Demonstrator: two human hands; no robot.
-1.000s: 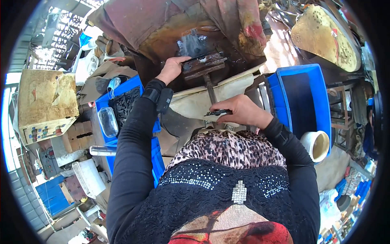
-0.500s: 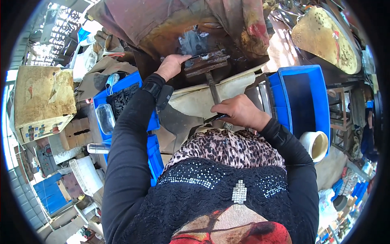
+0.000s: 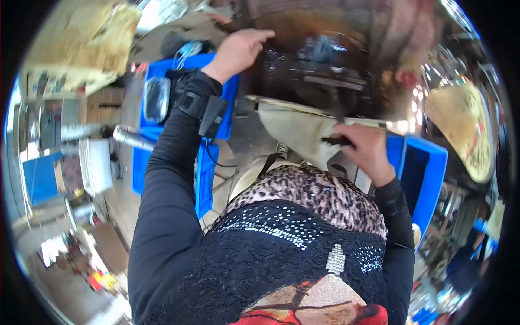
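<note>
My left hand is at the left edge of the dark, wet work basin. Its index finger is stretched out and the other fingers are bent; I see nothing in it, though its underside is hidden. My right hand is closed around a short black object, whose kind I cannot make out, in front of the basin. Just beyond those fingers a dark bar runs up to a flat metal block inside the basin. The block is blurred.
On the left a blue crate has a clear plastic box and a pale blue face mask at it. A silver cylinder lies below. Another blue crate stands right; a yellowish board is beyond.
My left hand has come away from the metal block to the basin's left edge. My right hand has moved rightward with the black object. The whole view has shifted.
</note>
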